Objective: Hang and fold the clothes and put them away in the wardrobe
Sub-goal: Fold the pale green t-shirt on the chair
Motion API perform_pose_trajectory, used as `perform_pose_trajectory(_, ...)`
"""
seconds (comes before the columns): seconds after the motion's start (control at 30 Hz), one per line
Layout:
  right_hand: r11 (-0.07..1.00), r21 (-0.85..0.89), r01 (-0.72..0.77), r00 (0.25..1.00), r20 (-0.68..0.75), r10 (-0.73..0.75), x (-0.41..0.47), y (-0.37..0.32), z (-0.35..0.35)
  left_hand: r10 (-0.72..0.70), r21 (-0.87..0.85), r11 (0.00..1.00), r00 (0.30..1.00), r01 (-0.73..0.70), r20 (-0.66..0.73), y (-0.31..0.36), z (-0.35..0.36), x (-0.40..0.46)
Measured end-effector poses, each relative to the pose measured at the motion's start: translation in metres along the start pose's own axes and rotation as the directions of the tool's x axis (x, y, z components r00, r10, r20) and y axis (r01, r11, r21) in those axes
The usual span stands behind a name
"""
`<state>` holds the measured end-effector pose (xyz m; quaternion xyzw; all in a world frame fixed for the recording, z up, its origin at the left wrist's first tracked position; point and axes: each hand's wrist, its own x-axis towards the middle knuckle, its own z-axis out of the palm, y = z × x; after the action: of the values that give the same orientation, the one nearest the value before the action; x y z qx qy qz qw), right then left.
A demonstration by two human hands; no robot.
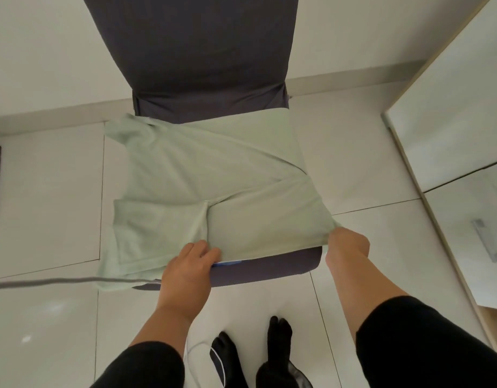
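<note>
A pale green garment (208,180) lies spread over the seat of a dark grey chair (191,51), its left part hanging off the seat's left side. My left hand (190,264) grips the garment's near edge at the seat's front, fingers tucked under the cloth, where a bit of blue and white shows. My right hand (346,243) pinches the garment's near right corner at the seat's front right corner and pulls it taut.
The chair stands on a white tiled floor against a white wall. A mirrored wardrobe door (451,135) with a wooden edge runs along the right. A grey cord (45,282) crosses the left. My feet in black socks (278,354) stand below the chair.
</note>
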<state>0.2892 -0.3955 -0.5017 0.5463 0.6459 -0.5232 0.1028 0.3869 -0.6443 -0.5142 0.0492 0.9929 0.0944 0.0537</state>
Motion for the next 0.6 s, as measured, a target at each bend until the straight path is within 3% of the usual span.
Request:
perform_pose_trajectory(0.2, 0.987, -0.072, -0.143, 0.987, -0.081, 0.137, 0.008, 0.001, 0.01, 0.041, -0.125, 0.991, 0.999, -0.037, 0.026, -0.005, -0.004, 0.005)
perform_pose_trajectory(0.27, 0.974, -0.216, -0.073, 0.986, -0.162, 0.038, 0.005, -0.004, 0.013, 0.046, -0.125, 0.991, 0.999, -0.049, -0.027, -0.003, -0.007, 0.017)
perform_pose_trajectory(0.33, 0.877, -0.462, 0.131, 0.96, -0.162, -0.229, 0.003, -0.01, 0.014, -0.008, -0.067, 0.998, 0.994, 0.001, -0.108, 0.001, -0.011, 0.039)
perform_pose_trajectory(0.4, 0.666, -0.607, 0.434, 0.846, 0.019, -0.533, 0.007, -0.019, 0.021, -0.112, -0.049, 0.993, 0.977, 0.105, -0.183, 0.006, -0.013, 0.066)
perform_pose_trajectory(0.47, 0.417, -0.607, 0.676, 0.653, 0.231, -0.721, 0.012, -0.029, 0.03, -0.196, -0.082, 0.979, 0.966, 0.184, -0.168, 0.011, -0.016, 0.09)
perform_pose_trajectory(0.53, 0.177, -0.566, 0.805, 0.449, 0.387, -0.805, 0.012, -0.041, 0.042, -0.212, -0.076, 0.976, 0.974, 0.206, -0.081, 0.013, -0.014, 0.108)
perform_pose_trajectory(0.6, 0.0, -0.532, 0.847, 0.335, 0.535, -0.776, 0.011, -0.05, 0.053, -0.205, -0.062, 0.977, 0.978, 0.202, -0.046, 0.013, -0.011, 0.119)
